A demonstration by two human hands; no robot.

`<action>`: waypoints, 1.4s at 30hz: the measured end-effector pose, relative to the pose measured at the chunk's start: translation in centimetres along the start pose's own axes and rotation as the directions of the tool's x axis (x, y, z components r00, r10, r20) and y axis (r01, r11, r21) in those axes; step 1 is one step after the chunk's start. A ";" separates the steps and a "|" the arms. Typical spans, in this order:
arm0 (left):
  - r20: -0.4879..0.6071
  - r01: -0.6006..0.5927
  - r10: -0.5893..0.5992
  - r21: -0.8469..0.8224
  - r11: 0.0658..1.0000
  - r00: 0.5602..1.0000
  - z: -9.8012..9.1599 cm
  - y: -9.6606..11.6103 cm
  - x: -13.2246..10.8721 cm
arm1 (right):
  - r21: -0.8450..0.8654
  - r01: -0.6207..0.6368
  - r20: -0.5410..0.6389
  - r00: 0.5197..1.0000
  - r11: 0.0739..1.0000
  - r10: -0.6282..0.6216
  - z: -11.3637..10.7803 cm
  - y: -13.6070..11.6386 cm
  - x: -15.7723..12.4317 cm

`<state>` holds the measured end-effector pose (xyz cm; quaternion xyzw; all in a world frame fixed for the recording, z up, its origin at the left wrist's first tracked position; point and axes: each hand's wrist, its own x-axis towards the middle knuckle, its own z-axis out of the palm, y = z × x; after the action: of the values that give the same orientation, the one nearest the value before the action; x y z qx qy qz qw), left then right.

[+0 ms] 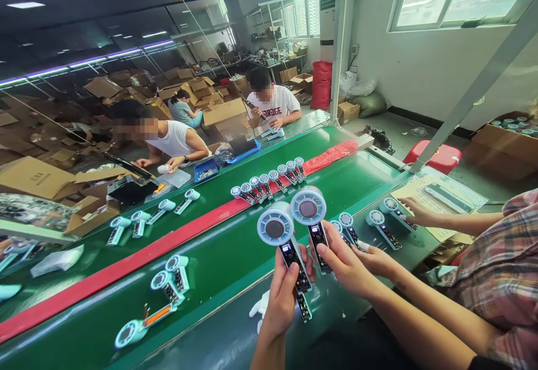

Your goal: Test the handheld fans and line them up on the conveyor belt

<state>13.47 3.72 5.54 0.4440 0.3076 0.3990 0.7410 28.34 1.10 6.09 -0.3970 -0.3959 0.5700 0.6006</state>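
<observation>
My left hand (pixel 282 297) is closed around the handle of a light-blue handheld fan (pixel 275 229), with the thumb on its exposed circuit board. Beside it, my right hand (pixel 341 255) grips a second handheld fan (pixel 308 208), thumb on the board. Both fans are raised, round heads up, and their small displays are lit, seemingly reading 100. Below my left hand the end of another circuit board (pixel 304 308) shows; whether it is held, I cannot tell. A white glove (pixel 260 309) lies partly behind my left wrist.
A green conveyor belt (pixel 210 269) with a red strip (pixel 138 258) carries several open fans. At right, a co-worker in a plaid shirt (pixel 496 280) reaches beside my right arm towards more fans (pixel 380 224). Two people sit across the belt. A metal post (pixel 474 73) slants at right.
</observation>
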 end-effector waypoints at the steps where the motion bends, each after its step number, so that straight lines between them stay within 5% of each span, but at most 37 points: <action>1: 0.011 -0.003 0.003 -0.001 1.000 1.000 0.0 0.0 0.0 | 0.011 -0.003 0.011 1.000 1.000 0.003 0.0 -0.1 -0.1; 8: -0.041 -0.017 0.012 -0.111 0.994 0.999 0.4 0.1 0.2 | 0.262 -0.091 0.120 0.991 0.961 0.061 0.0 -0.3 0.1; 17: -0.099 0.008 -0.019 -0.112 0.994 0.995 1.3 1.1 0.0 | 0.297 -0.171 0.100 0.984 0.939 0.147 0.4 -1.3 0.7; 24: -0.156 -0.012 -0.010 -0.140 0.990 0.988 0.2 1.3 0.7 | 0.318 -0.204 0.115 0.978 0.926 0.176 1.1 -0.5 2.3; 34: -0.257 -0.014 -0.036 -0.190 0.982 0.966 -4.4 2.2 2.8 | 0.315 -0.267 0.143 0.962 0.911 0.233 3.5 2.5 7.4; 42: -0.368 -0.055 -0.020 -0.191 0.980 0.930 -11.6 3.0 6.0 | 0.384 -0.361 0.245 0.927 0.850 0.283 7.2 7.9 14.3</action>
<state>6.09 14.54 2.81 0.2883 0.3957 0.5102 0.7071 19.25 15.84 1.71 -0.2657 -0.2430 0.7680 0.5296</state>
